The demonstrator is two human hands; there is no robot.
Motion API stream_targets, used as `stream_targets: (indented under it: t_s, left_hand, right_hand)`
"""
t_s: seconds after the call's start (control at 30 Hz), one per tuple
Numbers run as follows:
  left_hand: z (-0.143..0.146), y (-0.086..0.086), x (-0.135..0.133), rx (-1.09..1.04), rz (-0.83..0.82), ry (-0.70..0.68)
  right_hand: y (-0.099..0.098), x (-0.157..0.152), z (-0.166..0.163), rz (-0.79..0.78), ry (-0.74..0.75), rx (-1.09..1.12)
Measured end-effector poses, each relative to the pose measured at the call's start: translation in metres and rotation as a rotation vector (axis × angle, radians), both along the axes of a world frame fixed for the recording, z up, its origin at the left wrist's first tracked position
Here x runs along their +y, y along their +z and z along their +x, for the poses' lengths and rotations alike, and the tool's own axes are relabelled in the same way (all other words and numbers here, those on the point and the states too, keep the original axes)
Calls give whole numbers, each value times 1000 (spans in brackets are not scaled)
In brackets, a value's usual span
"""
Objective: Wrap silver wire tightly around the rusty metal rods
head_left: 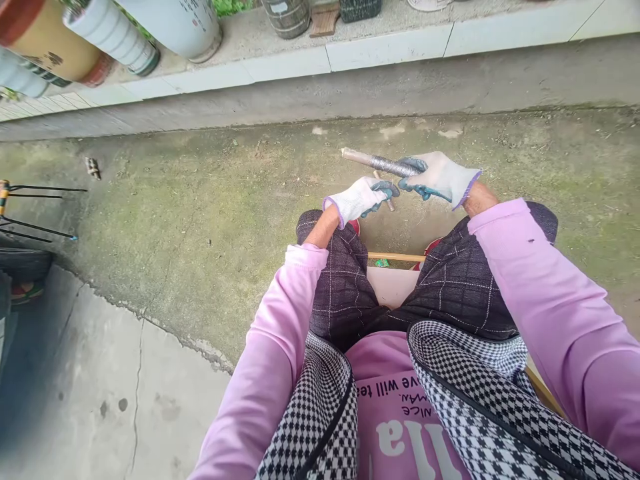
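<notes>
Head view, item one: grey-wrapped rod (377, 161), held out past my knees toward 12 o'clock; my right hand (440, 177) closed round its near end; my left hand (361, 198) pinching a small stick (389, 201) beneath; best gripped firmly, I judge; mossy concrete ground (200, 220); pots (175, 27) at 11 o'clock.

Your gloves (360, 198): white, blue-grey fingers | your sleeves (555, 300): pink | your trousers (345, 280): dark windowpane check | rod (383, 162): silver-grey
</notes>
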State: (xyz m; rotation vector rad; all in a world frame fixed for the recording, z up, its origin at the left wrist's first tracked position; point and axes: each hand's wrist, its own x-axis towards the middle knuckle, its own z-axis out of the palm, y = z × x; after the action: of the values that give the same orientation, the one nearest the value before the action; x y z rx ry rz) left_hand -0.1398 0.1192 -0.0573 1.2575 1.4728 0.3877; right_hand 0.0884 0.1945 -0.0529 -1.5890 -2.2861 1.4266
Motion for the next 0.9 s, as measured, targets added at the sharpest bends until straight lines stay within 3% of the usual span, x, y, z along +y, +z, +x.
stream_targets:
  t_s: [0.17,0.3,0.43,0.57,0.67,0.8,0.9]
  left_hand:
    - [-1,-4,4,142,13,-26]
    - [-20,-8,9,190,36,-32]
    - [-28,-4,11,180,75,25]
    - [-23,5,10,91,97,73]
    - [-19,5,8,9,62,35]
    - [-10,0,5,-10,7,19]
    - [0,2,4,-17,9,39]
  right_hand:
    - [-12,8,-13,244,240,-419]
    - [-18,12,4,157,443,-571]
    - [-15,8,22,-16,529,-401]
    - [-2,9,35,-187,477,-98]
    - [8,11,41,-156,367,18]
    - [13,8,37,-94,81,197]
    - [15,6,27,26,-62,166]
